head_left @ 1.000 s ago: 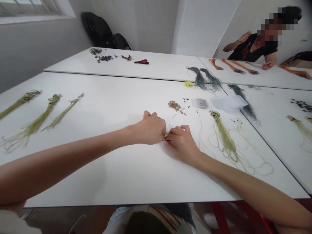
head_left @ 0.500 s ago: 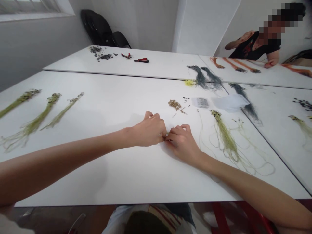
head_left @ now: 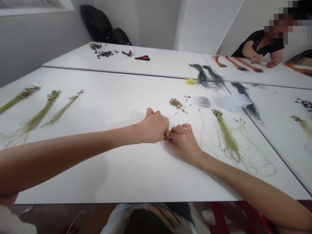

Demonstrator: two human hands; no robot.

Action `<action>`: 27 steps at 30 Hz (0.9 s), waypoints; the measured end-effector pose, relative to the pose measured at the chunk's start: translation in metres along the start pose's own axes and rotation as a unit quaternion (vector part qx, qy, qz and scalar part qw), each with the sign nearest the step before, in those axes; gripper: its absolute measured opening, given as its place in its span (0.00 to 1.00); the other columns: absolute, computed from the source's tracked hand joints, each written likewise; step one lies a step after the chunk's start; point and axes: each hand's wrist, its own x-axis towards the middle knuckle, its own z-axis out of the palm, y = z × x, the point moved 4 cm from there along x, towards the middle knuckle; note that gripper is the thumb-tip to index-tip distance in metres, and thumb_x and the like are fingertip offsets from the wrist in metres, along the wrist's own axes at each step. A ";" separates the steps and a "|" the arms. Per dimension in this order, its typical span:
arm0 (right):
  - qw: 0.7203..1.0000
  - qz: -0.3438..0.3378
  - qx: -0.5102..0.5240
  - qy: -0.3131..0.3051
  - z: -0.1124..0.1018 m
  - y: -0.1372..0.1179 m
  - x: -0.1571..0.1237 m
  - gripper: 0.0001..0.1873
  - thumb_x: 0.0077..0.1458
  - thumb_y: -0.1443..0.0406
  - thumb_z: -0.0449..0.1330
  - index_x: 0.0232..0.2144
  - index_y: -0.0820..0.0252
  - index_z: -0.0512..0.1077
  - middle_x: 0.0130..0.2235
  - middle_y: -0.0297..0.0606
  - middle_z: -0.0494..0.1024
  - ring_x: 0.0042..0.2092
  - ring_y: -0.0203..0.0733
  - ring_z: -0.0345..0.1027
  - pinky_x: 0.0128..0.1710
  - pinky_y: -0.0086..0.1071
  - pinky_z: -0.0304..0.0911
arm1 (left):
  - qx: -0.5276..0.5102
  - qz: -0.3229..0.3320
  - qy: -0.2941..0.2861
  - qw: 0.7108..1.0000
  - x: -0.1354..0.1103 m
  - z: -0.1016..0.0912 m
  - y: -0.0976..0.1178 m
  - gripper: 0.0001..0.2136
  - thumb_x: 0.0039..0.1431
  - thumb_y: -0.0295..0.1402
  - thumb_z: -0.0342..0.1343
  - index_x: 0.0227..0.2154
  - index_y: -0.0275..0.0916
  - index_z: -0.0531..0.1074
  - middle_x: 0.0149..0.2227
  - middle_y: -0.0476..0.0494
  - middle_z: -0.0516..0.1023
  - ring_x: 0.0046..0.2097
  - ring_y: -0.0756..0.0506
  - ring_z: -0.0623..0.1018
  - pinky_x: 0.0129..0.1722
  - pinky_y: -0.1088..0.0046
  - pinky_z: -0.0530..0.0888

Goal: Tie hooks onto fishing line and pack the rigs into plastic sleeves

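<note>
My left hand [head_left: 154, 126] and my right hand [head_left: 182, 139] meet fingertip to fingertip just above the white table [head_left: 136, 172]. Both are closed in a pinch, and what lies between the fingers is hidden or too small to name. Beyond them is a small heap of brass-coloured metal pieces [head_left: 175, 103], with a few small black bits [head_left: 187, 97] beside it. To the right of my right hand lie a bundle of yellow-green cords [head_left: 226, 136] with dark ends and some loose thin strands [head_left: 253, 146].
More yellow-green bundles [head_left: 45, 109] lie at the left. Clear plastic bags [head_left: 231, 101], dark grey-green bundles [head_left: 202, 75], red-handled pliers [head_left: 143, 58] and black pieces [head_left: 105, 54] lie farther back. A person [head_left: 258, 48] sits at the far right by orange bundles [head_left: 236, 63].
My left hand has turned slightly and shifted a little right and up, while my right hand stays nearly in place. The person opposite has lowered a raised hand to the table.
</note>
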 end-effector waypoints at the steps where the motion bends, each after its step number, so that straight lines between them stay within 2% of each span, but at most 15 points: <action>1: 1.000 -0.001 0.000 0.001 0.000 0.000 0.000 0.10 0.56 0.72 0.56 0.28 0.59 0.76 0.29 0.34 0.76 0.34 0.38 0.64 0.46 0.39 0.46 | -0.001 -0.004 0.000 1.000 0.000 0.000 0.000 0.08 0.49 0.29 0.54 0.20 0.41 0.77 0.18 0.45 0.71 0.36 0.41 0.70 0.43 0.58 0.54; 7: 1.000 -0.008 -0.002 0.000 0.000 0.001 0.000 0.11 0.56 0.73 0.56 0.28 0.58 0.77 0.29 0.33 0.76 0.35 0.38 0.63 0.45 0.39 0.46 | 0.008 0.011 0.028 1.000 0.005 0.004 -0.007 0.08 0.48 0.31 0.55 0.18 0.40 0.76 0.17 0.46 0.71 0.31 0.44 0.70 0.40 0.59 0.56; 12: 1.000 -0.003 -0.003 -0.006 -0.001 0.000 0.001 0.12 0.56 0.73 0.55 0.27 0.58 0.76 0.29 0.33 0.76 0.34 0.37 0.63 0.45 0.39 0.46 | -0.032 0.045 -0.001 0.998 0.006 0.004 -0.011 0.07 0.51 0.31 0.56 0.23 0.43 0.78 0.21 0.49 0.75 0.30 0.46 0.70 0.41 0.61 0.59; 14: 1.000 -0.001 0.000 -0.009 -0.001 -0.001 0.001 0.12 0.56 0.73 0.55 0.26 0.59 0.75 0.29 0.33 0.76 0.34 0.37 0.63 0.45 0.39 0.46 | -0.043 0.059 0.003 0.997 -0.002 0.001 -0.010 0.09 0.53 0.30 0.54 0.26 0.45 0.79 0.24 0.48 0.76 0.33 0.45 0.71 0.41 0.62 0.59; 17: 1.000 0.001 0.004 -0.006 -0.002 -0.001 0.001 0.10 0.55 0.73 0.55 0.26 0.60 0.74 0.29 0.33 0.75 0.34 0.37 0.64 0.45 0.39 0.46 | -0.013 0.082 0.052 0.995 -0.019 0.000 -0.006 0.11 0.58 0.30 0.52 0.31 0.45 0.80 0.29 0.44 0.76 0.40 0.41 0.70 0.40 0.62 0.60; 21: 1.000 0.004 0.010 0.004 -0.001 0.000 0.001 0.10 0.55 0.73 0.55 0.25 0.61 0.74 0.27 0.33 0.73 0.33 0.36 0.62 0.45 0.39 0.47 | 0.035 0.116 0.104 0.987 -0.041 0.009 -0.001 0.11 0.61 0.28 0.50 0.34 0.43 0.78 0.36 0.41 0.74 0.43 0.41 0.68 0.43 0.60 0.61; 27: 1.000 0.007 0.019 0.004 0.000 0.000 0.000 0.10 0.54 0.74 0.55 0.25 0.60 0.73 0.27 0.32 0.72 0.32 0.36 0.62 0.45 0.38 0.47 | 0.093 0.131 0.130 0.978 -0.050 0.019 0.003 0.09 0.61 0.28 0.49 0.34 0.38 0.76 0.41 0.38 0.73 0.45 0.39 0.67 0.45 0.57 0.61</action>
